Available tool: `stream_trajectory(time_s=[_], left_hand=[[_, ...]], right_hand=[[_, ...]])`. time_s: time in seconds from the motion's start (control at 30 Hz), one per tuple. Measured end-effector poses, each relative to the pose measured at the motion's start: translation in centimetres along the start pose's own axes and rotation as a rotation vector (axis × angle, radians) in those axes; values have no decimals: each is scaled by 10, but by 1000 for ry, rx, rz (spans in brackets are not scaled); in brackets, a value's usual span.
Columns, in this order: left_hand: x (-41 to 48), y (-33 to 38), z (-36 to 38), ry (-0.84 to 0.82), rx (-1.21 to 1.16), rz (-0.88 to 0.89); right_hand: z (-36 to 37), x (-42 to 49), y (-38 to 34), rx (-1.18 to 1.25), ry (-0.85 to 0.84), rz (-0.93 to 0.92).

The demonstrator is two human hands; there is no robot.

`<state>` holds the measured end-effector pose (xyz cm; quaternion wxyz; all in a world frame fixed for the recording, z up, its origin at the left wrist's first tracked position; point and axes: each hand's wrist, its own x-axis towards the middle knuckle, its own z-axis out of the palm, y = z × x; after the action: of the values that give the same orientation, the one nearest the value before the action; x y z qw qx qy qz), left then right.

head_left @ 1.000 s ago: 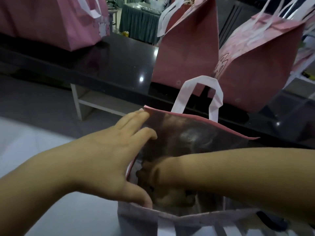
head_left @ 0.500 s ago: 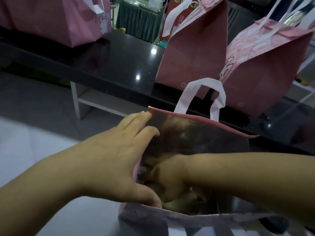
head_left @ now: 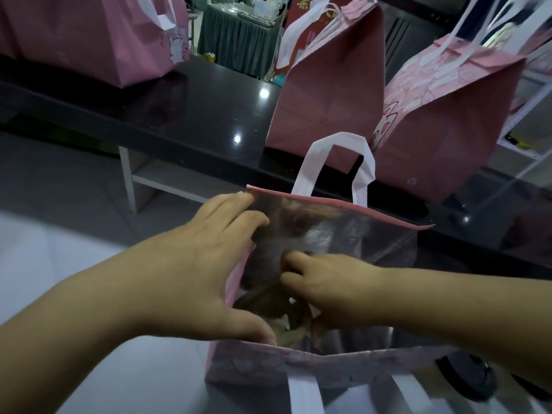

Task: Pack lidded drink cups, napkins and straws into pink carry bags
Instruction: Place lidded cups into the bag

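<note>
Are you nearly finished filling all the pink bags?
Partway, it seems. Three bags stand on the dark counter, probably packed already. The left hand spreads the front bag open while the right hand reaches inside; what is in there is too dim to tell. This bag is not closed yet.

The open carry bag [head_left: 298, 366] in front is pink outside with a paler pink blotchy pattern. Its lining [head_left: 373, 234] is silvery and mirror-like, its rim [head_left: 388, 218] a plain pink band, and its handle [head_left: 337, 144] white with fine dotted seams. The worktop [head_left: 194, 109] is glossy black. On it, the middle bag [head_left: 328, 100] shows a plain dusty-pink side. The right bag [head_left: 448, 121] has a pale pink crackled pattern with white outlines on its face. The left bag [head_left: 89, 34] is brighter pink with a small white cartoon print. Behind, a table skirt [head_left: 236, 40] is dark grey-green.
</note>
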<state>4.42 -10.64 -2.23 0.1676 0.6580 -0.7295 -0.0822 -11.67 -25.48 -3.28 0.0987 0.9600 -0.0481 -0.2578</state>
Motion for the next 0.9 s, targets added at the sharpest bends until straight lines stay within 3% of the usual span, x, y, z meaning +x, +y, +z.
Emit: stream_trajectory(time_s=[0.07,0.2,0.33,0.5,0.73,0.83,0.9], left_hand=[[3,-3,2,-83,-14,-84],[3,-6,6,85,13,-66],[7,3,0,186,97,-16],[14,24,-14,246,96,85],[36,86,-28,268,117,232],[45,121,-18,284,152,305],[50,140,-9,278,156,330]], right_hand=[[6,1,1,11,-75,29],[6,-5,11,89,-204,70],[2,-22,17,167,-184,100],[-5,-66,21,187,198,170],[15,-164,15,462,822,372],[48,-197,15,575,914,540],[74,-212,18,622,847,647]])
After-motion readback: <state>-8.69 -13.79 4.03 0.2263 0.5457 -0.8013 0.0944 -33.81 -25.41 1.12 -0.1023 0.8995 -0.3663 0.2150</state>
